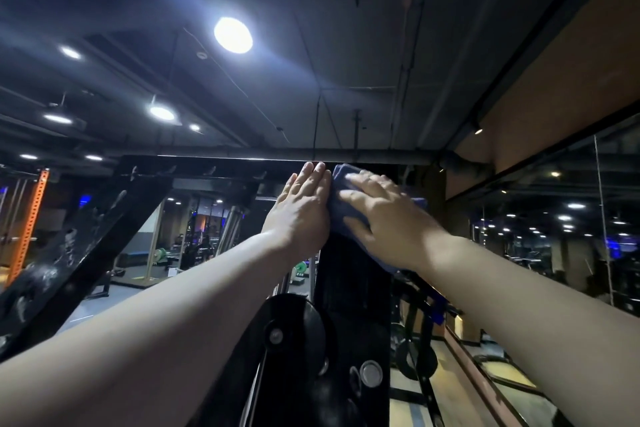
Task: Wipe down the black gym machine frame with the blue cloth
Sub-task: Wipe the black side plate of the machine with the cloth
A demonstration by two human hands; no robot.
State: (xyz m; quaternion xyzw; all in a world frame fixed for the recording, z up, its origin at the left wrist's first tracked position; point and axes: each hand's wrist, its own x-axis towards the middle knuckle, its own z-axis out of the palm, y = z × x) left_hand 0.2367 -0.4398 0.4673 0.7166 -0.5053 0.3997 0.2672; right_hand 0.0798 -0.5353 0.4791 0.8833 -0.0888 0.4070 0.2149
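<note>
Blue cloth (pixel 342 173): high up on the black gym machine frame (pixel 350 276), against the vertical post just below the top crossbar (pixel 207 164), pinned under the right grip.

Nearest: two bare forearms reach up and away from the lower corners. Between them, low on the post, a black pulley wheel (pixel 294 329) and a silver bolt head (pixel 370 373).

Right grip (pixel 384 215): fingers spread and laid flat over the cloth, palm pressing it to the post. Cloth shows above the fingertips, along the left of the palm, and in a fold hanging below the wrist.

Left grip (pixel 301 208): fingers straight and pressed together, pointing up, flat on the left edge of the post. It holds nothing. It sits just beside the cloth's left edge; actual contact cannot be told.

Left of the post: a wide black diagonal brace (pixel 86 246) with pale smears on it runs down from the crossbar.

Farther: orange rack upright (pixel 29 222) at far left, green weight plates (pixel 300 267) on the gym floor, mirror wall (pixel 571 218) at right.

Farthest: dark ceiling with round lamps (pixel 232 35).
</note>
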